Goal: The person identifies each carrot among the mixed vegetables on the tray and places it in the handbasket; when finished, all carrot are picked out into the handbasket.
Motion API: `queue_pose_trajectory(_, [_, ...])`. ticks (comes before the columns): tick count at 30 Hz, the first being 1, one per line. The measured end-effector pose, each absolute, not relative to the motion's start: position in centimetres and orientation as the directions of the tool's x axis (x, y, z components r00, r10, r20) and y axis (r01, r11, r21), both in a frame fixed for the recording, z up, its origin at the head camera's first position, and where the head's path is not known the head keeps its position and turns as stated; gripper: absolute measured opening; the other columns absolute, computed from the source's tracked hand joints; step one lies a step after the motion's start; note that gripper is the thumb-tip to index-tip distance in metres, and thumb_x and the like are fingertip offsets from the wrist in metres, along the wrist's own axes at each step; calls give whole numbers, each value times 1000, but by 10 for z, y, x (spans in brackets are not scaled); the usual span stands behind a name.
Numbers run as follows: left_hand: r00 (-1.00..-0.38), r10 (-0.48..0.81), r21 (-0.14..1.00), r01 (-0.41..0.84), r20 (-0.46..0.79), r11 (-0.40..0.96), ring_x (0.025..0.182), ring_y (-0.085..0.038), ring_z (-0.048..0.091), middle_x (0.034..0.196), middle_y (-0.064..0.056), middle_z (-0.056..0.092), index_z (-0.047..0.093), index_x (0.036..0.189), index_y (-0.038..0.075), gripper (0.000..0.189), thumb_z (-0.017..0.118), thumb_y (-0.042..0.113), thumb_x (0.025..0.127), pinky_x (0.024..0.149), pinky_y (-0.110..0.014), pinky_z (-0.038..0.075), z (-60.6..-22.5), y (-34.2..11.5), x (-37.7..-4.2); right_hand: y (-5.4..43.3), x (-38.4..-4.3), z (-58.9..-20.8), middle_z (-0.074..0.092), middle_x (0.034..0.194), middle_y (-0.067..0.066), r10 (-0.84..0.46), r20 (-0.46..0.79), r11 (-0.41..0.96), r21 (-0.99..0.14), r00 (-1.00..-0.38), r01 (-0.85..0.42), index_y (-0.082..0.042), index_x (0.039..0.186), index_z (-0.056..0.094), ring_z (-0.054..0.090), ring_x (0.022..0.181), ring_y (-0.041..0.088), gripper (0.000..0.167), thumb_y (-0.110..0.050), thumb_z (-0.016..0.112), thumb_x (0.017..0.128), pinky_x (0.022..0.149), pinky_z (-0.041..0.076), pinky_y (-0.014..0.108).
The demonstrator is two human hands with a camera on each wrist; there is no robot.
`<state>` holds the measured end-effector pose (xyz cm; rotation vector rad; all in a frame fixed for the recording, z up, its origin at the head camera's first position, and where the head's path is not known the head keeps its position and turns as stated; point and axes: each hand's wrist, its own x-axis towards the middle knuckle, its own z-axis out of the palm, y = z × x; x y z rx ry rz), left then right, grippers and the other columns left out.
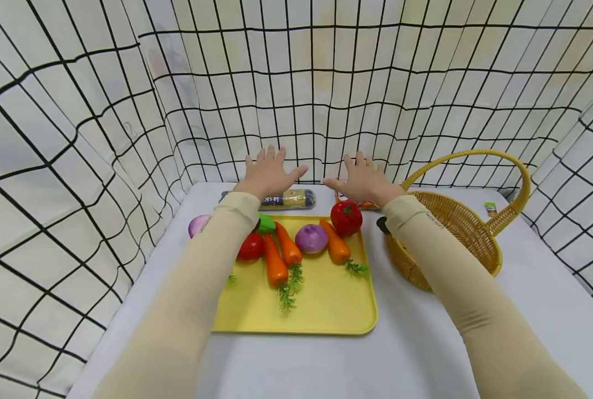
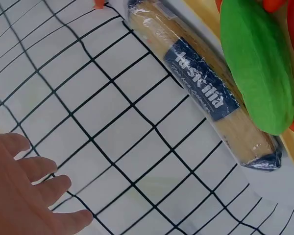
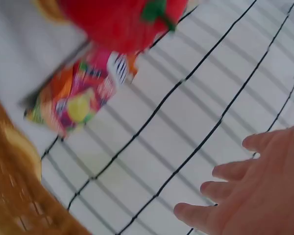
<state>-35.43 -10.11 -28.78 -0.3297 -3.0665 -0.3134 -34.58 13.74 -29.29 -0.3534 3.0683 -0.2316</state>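
Both hands are raised with fingers spread and nothing in them. My left hand (image 1: 268,174) is above the far edge of the table, over a clear pack of spaghetti (image 1: 296,198) with a dark blue label. A green toy vegetable (image 2: 257,63) lies beside that pack in the left wrist view. My right hand (image 1: 361,180) hovers over a colourful snack bag (image 3: 83,93), partly hidden by the hand in the head view. Close below it is a red toy bell pepper (image 1: 346,218) with a green stem.
A yellow tray (image 1: 326,310) holds orange toy carrots (image 1: 275,266), a purple onion (image 1: 312,239) and a red round vegetable (image 1: 250,247). Another purple onion (image 1: 198,225) is left of it. A wicker basket (image 1: 491,244) stands right, near a small packet (image 1: 490,209). Black netting (image 1: 296,72) surrounds the table.
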Motion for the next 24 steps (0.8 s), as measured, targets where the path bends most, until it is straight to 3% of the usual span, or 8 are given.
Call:
queue_pose_trajectory(5, [-975,174,259,204,136,944,148,-39,8,162,-19,10,14,158,10,89,27,71,94,115,-64,0,-293,-131,-348,128,-322,-308,4,162,21,-303,40,926,-222,-952,-304,-12,158,12,10,146,44,94,-72,39,91,115,12,61])
queue_pose_trajectory(10, [-960,137,313,211,243,926,144,-39,23,157,-20,27,30,153,7,70,41,51,100,116,-59,14,-303,-154,-335,129,-293,-330,13,162,17,-322,148,868,-349,-935,-354,-13,157,22,23,144,40,84,-59,52,93,112,25,60])
queue_pose_trajectory(14, [-950,88,417,214,301,883,141,-39,31,154,-19,35,40,148,6,60,46,41,100,114,-54,24,-319,-174,-319,131,-272,-355,30,156,16,-303,255,792,-468,-918,-391,-10,151,36,37,138,37,70,-43,61,94,109,34,54])
queue_pose_trajectory(19, [-935,-15,527,186,353,829,137,-41,36,149,-19,41,50,141,5,52,47,38,101,110,-56,29,-341,-216,-291,132,-250,-383,56,133,13,-221,323,698,-607,-920,-380,-6,140,50,56,117,29,54,-29,66,93,98,46,47])
queue_pose_trajectory(24, [-923,-173,635,93,344,767,129,-44,44,139,-25,50,56,135,2,47,46,33,101,105,-58,33,-363,-258,-269,138,-241,-398,65,111,12,-103,336,600,-730,-936,-328,-3,128,59,62,98,25,42,-20,68,91,88,52,42])
